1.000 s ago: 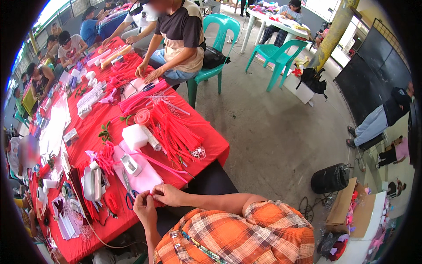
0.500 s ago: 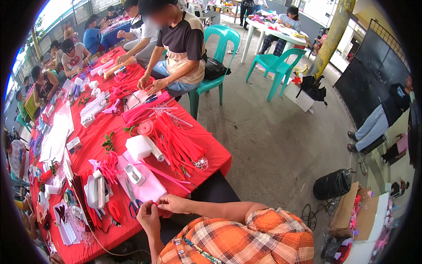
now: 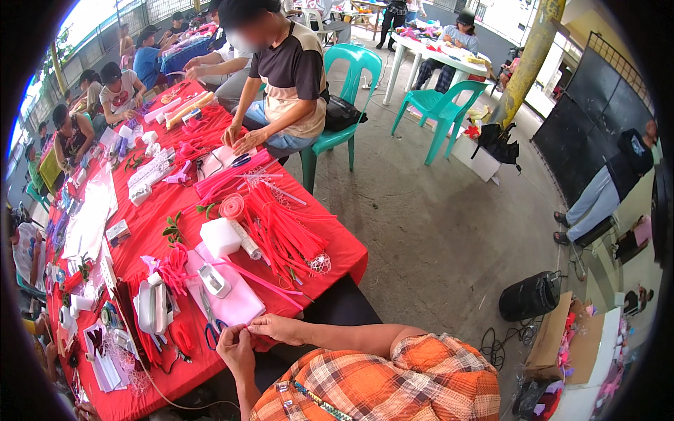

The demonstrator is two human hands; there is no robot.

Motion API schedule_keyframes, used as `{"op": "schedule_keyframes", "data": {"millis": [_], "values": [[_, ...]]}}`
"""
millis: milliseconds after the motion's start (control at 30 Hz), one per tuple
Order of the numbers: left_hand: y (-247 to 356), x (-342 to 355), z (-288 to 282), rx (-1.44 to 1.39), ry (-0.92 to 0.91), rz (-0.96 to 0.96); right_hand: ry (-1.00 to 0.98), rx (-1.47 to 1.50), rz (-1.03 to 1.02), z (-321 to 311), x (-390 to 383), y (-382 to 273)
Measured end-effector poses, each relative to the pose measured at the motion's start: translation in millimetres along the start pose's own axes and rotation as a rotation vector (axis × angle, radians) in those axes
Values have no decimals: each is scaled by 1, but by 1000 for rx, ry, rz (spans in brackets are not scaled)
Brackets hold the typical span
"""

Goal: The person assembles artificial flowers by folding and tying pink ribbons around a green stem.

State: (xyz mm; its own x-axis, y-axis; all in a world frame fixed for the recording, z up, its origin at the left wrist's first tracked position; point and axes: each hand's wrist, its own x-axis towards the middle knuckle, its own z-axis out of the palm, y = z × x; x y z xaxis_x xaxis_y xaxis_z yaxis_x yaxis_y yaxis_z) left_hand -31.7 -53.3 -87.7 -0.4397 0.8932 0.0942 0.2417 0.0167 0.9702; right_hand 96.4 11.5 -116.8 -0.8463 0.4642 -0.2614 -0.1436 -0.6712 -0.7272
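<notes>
Far left, white sheets lie spread on the red cloth. Moving right, there's a grey case among red strips, then leaves on a short stem. Next, the scissors: down on the table, blue handles just beside the left hand, nobody gripping them. Their blades lie by the pink sheet, which carries a white holder; the white block sits just beyond.

Now the action, at the table's near edge! The left hand has thumb and fingertips pressed together on the small red piece. The right hand meets it from the other side, fingertips pinching the same piece, which is held over the lap.

How far along? Partway, I'd judge: the piece is in both hands, not set down, and fingers hide too much to tell what's formed. Plenty looks unused: the red roll is wound up, and further right the red stems lie loose in a thick bundle.
</notes>
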Motion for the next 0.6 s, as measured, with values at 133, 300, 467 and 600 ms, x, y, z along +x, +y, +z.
{"op": "schedule_keyframes", "data": {"millis": [133, 300, 467, 600], "values": [[-5, -1, 2, -30, -10, -19, 18, -50, -22, -6, 4, 10], [7, -2, -1, -10, -31, -33, 32, 60, 32, 5, -2, -2], [-12, -1, -5, 30, -36, -36, 60, 17, -4, 9, -4, -4], [-13, 0, -4, -9, 20, 18, 35, -35, -12, 3, -2, 0]]}}
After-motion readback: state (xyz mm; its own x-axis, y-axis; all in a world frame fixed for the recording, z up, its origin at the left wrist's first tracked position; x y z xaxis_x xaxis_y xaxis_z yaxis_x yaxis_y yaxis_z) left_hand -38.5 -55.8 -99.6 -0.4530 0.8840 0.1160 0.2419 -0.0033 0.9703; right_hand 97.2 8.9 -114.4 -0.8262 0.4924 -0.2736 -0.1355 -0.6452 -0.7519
